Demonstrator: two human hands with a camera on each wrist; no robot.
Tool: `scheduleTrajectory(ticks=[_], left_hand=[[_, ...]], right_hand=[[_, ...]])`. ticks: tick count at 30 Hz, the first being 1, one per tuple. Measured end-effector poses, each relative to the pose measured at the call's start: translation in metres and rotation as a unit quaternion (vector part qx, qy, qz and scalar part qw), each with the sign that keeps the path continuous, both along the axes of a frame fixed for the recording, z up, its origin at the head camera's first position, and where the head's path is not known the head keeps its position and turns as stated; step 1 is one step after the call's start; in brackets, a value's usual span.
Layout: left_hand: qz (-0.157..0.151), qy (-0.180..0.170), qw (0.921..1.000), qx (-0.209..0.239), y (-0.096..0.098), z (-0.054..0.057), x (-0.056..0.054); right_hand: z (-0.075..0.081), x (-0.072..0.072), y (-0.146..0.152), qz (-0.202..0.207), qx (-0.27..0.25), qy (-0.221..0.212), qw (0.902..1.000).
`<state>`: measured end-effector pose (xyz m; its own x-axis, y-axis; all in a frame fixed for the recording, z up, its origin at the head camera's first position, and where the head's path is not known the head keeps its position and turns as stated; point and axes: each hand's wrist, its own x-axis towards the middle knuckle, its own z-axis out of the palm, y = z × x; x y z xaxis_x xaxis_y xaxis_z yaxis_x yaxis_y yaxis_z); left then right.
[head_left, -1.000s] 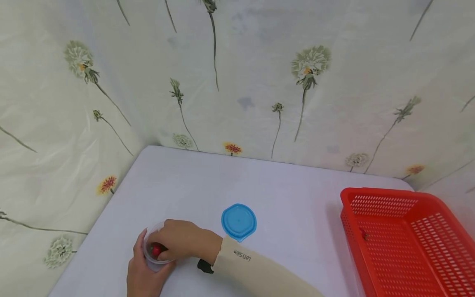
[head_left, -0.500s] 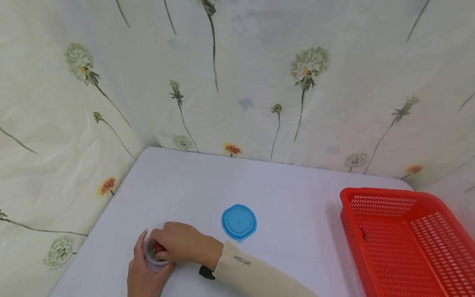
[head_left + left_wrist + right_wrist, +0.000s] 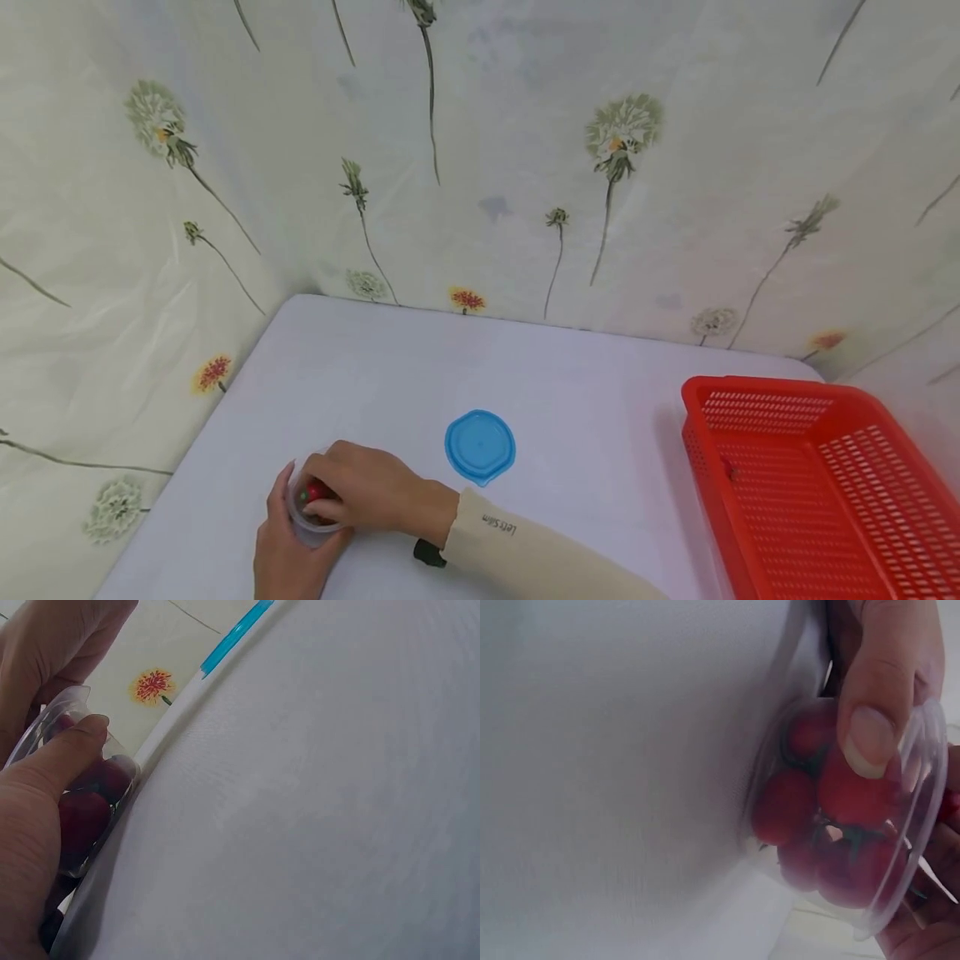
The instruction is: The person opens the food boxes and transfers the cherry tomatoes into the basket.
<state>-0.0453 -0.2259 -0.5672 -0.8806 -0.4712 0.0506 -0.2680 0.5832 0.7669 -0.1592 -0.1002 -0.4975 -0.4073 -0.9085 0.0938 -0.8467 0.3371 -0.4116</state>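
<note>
My left hand (image 3: 288, 554) grips a small clear plastic tub (image 3: 776, 874) from the side, thumb against its wall. In the right wrist view several red fruits (image 3: 784, 806) with green leafy tops show through the wall. My right hand (image 3: 378, 487) is over the tub's mouth, its fingers curled at the rim. It pinches a small red fruit (image 3: 313, 492) with a green top. In the left wrist view more dark red fruits (image 3: 82, 817) lie inside the tub, partly behind my left thumb. A blue lid (image 3: 480, 446) lies flat on the table, beyond my right wrist.
A red perforated plastic basket (image 3: 813, 500) stands at the table's right side, with a small red fruit (image 3: 727, 468) by its left wall. The white table (image 3: 570, 408) meets a flower-printed cloth (image 3: 495, 167) at the back and left.
The pinched red fruit has turned in my right fingers, its green top now facing left. My right hand and forearm have shifted slightly right. My left hand keeps its grip on the tub.
</note>
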Motion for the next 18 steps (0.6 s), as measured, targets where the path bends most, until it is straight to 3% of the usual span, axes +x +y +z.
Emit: scheduleTrajectory(ticks=[3,10,18], left_hand=[[0.002,-0.013,0.9999,0.001,-0.001,0.002,0.000],[0.006,-0.027,0.9996,-0.003,0.000,0.003,0.001],[0.000,-0.001,0.9999,-0.011,0.002,0.002,0.000]], right_hand=[[0.002,0.000,0.002,0.011,-0.009,0.021,0.9997],[0.014,0.002,0.008,0.060,-0.029,0.129,0.9894],[0.034,0.003,0.019,0.092,-0.014,0.133,0.9868]])
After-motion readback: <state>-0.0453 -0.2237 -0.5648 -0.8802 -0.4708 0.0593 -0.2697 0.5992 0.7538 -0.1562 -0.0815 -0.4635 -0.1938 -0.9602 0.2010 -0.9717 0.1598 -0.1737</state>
